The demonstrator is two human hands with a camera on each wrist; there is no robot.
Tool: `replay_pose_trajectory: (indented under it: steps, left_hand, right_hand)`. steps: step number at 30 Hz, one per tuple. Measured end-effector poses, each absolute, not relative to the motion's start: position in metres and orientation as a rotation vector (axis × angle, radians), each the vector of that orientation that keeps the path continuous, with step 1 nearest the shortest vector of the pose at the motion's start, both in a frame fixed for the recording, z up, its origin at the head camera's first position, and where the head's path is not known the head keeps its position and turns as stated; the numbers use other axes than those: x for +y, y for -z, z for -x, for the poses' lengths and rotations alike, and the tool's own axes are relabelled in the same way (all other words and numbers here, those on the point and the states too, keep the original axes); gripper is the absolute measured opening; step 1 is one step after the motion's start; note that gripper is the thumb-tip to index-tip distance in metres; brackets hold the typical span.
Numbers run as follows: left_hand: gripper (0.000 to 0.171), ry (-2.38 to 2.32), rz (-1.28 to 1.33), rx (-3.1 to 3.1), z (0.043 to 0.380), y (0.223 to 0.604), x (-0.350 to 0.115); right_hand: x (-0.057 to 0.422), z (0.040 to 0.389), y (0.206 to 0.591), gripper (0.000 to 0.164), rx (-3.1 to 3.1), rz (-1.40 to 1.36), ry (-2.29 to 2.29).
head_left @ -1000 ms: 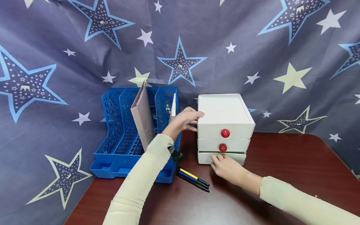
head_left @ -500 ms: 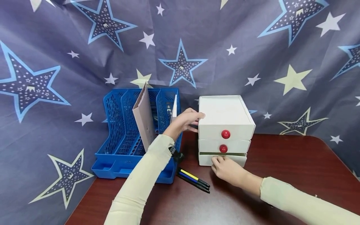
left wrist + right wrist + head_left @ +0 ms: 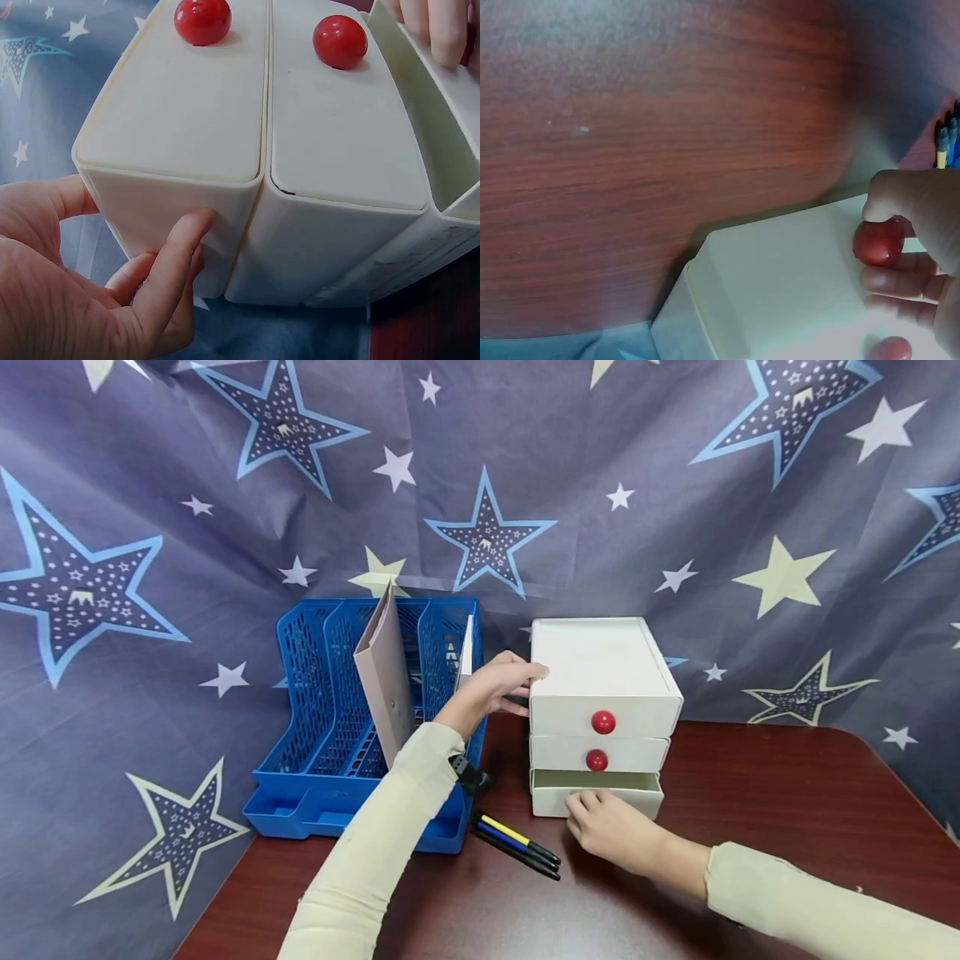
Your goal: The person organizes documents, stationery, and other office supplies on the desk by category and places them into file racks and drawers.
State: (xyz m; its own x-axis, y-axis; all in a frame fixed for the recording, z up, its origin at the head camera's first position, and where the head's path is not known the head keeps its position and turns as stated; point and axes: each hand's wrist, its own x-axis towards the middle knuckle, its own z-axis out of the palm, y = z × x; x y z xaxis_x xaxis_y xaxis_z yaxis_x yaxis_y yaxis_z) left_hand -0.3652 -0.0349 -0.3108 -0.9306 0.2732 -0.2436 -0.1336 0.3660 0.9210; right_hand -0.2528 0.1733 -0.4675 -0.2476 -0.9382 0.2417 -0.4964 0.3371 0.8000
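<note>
A white three-drawer unit [image 3: 588, 656] stands on the table with red ball knobs on its fronts. My left hand [image 3: 497, 685] rests at its upper left side, thumb over the top edge and fingers against the side wall [image 3: 169, 206]. Low at the front, my right hand [image 3: 613, 833] pinches the red knob [image 3: 879, 242] of the bottom drawer [image 3: 551, 802] between thumb and fingers. That drawer stands partly pulled out, its inside showing bare in the left wrist view. The top and middle drawers are closed, with their red knobs [image 3: 603, 722] in sight.
Left of the unit stands a blue desk file organizer [image 3: 300, 793] holding a pinkish folder [image 3: 386, 681] and a white item [image 3: 467, 647]. Several pens [image 3: 517, 843] lie on the dark wooden table [image 3: 780, 802] in front. A star-patterned cloth [image 3: 600, 460] hangs behind.
The bottom drawer has slid further out toward me, with my right hand on its knob moving along. My left hand has stayed against the unit.
</note>
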Motion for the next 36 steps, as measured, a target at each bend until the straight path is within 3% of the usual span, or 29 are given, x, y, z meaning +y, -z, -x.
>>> replay_pose_trajectory:
  steps: [36]
  left_hand:
    - [0.032,-1.606,-0.129,2.265,0.368,0.316,-0.036]
  right_hand:
    - [0.169,0.218,0.465,0.016,-1.818,-1.329,0.798]
